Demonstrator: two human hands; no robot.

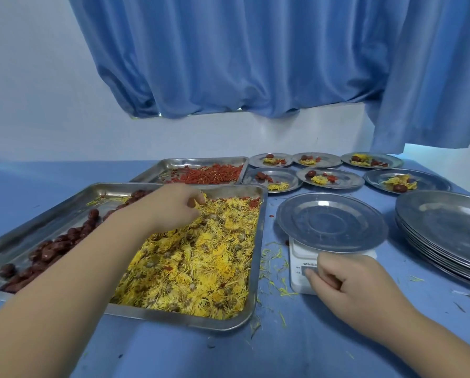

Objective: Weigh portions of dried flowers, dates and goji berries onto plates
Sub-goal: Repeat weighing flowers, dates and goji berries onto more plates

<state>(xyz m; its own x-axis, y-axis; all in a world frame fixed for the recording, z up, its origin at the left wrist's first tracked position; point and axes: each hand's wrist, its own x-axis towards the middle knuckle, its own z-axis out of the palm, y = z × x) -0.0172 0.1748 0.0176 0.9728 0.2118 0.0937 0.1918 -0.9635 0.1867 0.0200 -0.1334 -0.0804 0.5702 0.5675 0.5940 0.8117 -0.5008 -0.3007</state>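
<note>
A large steel tray (258, 257) holds yellow dried flowers (201, 266) on its right and dark red dates (53, 249) on its left. My left hand (171, 205) reaches into the far end of the flowers, fingertips curled and pinching some petals. An empty steel plate (332, 222) sits on a white scale (299, 279). My right hand (351, 282) rests on the scale's front, fingers curled, a fingertip on its display panel. A second tray (174, 165) behind holds red goji berries (212, 174).
Several filled plates (329, 177) with flowers, a date and goji berries stand at the back right. A stack of empty plates (446, 233) stands at the right edge. Loose petals litter the blue table (174, 350) near the scale. A blue curtain (242, 55) hangs behind.
</note>
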